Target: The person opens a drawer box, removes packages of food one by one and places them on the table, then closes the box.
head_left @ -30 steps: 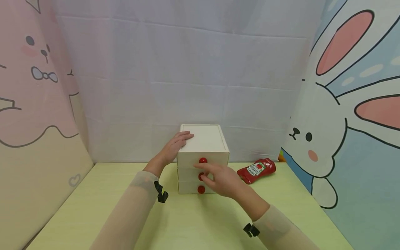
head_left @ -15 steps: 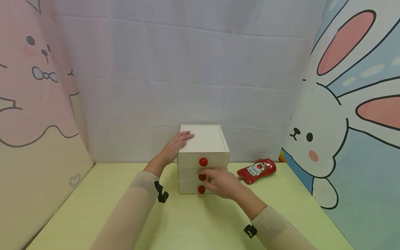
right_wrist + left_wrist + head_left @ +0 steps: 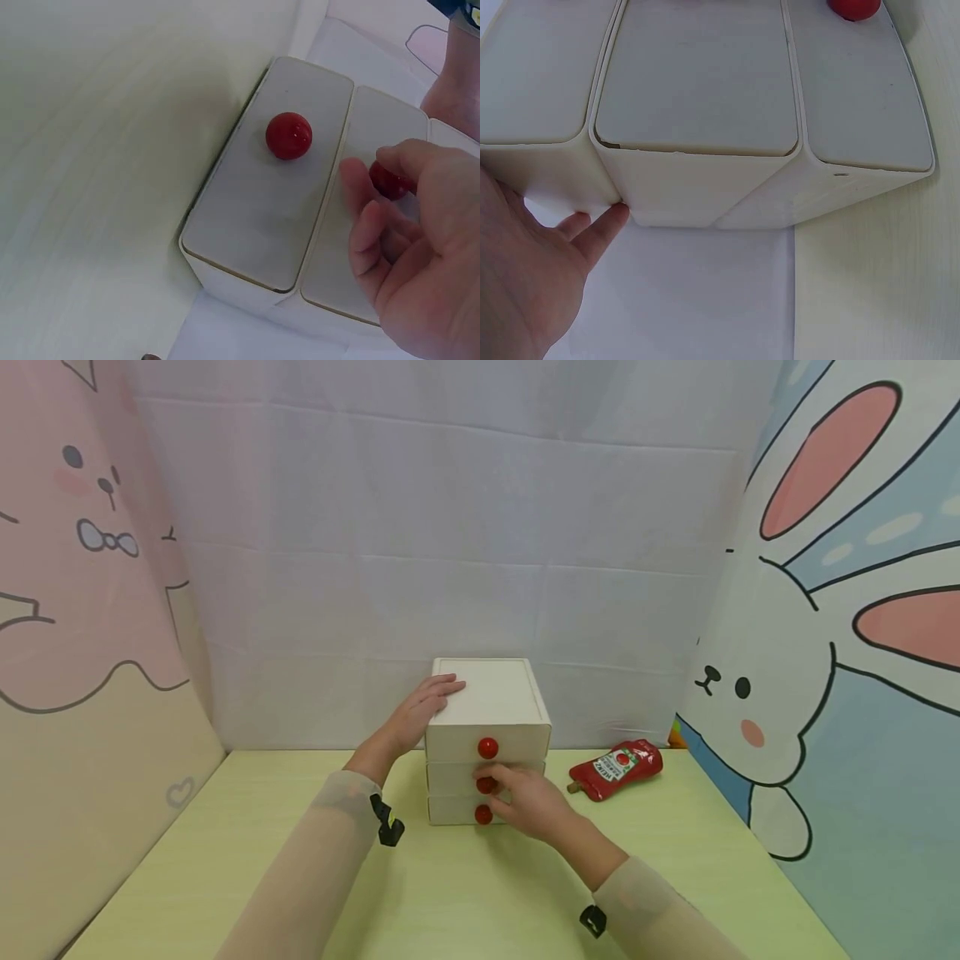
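A white three-drawer box (image 3: 491, 693) stands at the back of the table, its drawer fronts roughly in line. My left hand (image 3: 411, 717) lies on its upper left edge, fingers stretched over the top; in the left wrist view the hand (image 3: 536, 281) touches the side wall. The thumb and index finger of my right hand (image 3: 528, 800) are curled round the red knob (image 3: 388, 181) of the middle drawer. Above it sits the top drawer's knob (image 3: 488, 748), and below it the bottom drawer's knob (image 3: 289, 135). The other right fingers curl loosely beside the drawer front.
A red ketchup pouch (image 3: 617, 770) lies on the pale green table (image 3: 285, 827), right of the box. Behind hangs a white cloth (image 3: 450, 527). Printed panels with a rabbit (image 3: 757, 693) and a pink animal (image 3: 90, 593) flank the table.
My right hand has dropped slightly, its index finger moving from just under the top knob down to the middle knob. The left hand and the box stay in place.
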A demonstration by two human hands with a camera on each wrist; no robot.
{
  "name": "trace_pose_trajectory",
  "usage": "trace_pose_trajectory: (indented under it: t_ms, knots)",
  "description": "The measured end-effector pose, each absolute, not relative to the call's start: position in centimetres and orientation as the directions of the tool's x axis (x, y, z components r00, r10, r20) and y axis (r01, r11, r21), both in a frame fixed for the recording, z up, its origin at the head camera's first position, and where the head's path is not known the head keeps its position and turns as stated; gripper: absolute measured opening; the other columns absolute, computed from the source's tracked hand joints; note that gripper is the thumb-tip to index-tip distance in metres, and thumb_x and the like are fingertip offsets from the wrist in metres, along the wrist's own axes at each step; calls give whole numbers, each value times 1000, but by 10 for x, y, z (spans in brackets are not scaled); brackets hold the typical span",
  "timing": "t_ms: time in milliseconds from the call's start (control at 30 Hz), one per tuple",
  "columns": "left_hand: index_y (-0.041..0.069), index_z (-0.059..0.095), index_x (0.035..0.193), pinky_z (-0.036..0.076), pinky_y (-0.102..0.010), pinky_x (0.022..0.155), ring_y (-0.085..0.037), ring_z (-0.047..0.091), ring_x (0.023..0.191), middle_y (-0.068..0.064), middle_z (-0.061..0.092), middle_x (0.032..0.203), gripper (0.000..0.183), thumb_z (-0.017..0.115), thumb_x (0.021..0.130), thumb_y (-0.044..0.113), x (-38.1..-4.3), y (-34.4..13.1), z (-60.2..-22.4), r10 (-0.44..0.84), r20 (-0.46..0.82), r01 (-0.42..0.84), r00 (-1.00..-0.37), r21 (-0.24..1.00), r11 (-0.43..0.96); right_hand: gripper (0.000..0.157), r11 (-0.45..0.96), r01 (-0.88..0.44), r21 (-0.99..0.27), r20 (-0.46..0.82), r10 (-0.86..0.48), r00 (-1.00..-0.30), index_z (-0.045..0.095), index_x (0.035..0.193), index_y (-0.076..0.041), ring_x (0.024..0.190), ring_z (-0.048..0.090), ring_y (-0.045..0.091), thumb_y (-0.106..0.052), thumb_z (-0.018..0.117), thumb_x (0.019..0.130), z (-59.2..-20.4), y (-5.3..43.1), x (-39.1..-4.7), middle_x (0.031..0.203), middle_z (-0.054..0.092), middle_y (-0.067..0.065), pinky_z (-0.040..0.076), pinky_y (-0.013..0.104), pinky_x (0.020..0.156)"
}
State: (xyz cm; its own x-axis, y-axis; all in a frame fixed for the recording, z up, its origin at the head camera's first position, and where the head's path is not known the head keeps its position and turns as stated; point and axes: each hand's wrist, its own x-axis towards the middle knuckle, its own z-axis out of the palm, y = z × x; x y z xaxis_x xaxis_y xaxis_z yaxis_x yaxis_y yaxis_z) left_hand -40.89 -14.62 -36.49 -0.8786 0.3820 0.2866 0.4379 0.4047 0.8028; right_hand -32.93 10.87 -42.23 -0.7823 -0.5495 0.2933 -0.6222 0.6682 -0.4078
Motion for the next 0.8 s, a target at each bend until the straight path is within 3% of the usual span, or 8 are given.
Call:
trace_pose_trajectory:
  t_ms: [267,800]
  knots:
    - [8,50,165,14,-71,134,-39,15,171,-10,28,182,54,32,116,22,-408,-147,-365,386,292,444,-875,801,402,27,723,-597,-348,326,-503,-800,73,129,-20,95,78,19,-20,78,102,-426,103,-330,109,83,3,63,41,81]
    - [8,49,166,13,-71,135,-39,14,171,-10,27,182,54,32,116,22,-410,-147,-366,388,289,443,-875,800,404,24,745,-596,-300,326,-507,-798,73,126,-20,90,76,18,-22,78,103,-422,102,-327,107,82,0,62,41,78]
